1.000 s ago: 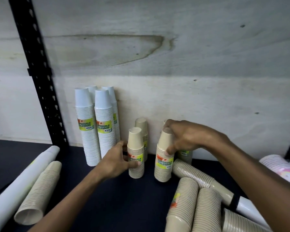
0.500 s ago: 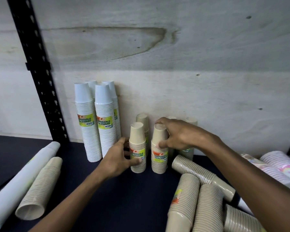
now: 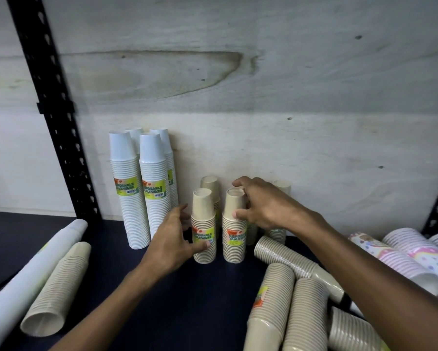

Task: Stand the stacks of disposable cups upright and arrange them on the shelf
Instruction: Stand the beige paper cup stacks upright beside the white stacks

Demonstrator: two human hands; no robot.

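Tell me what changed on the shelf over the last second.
The right hand brought its tilted beige stack upright and slid it left, beside the stack the left hand holds. Both hands keep their grip. The white stacks and the lying stacks stayed put.

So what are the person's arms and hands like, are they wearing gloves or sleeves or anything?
Both are bare. The left hand and the right hand wear no gloves, and no rings, watch or bracelet show. Both forearms are uncovered as far as the frame's edge, with no sleeve in view.
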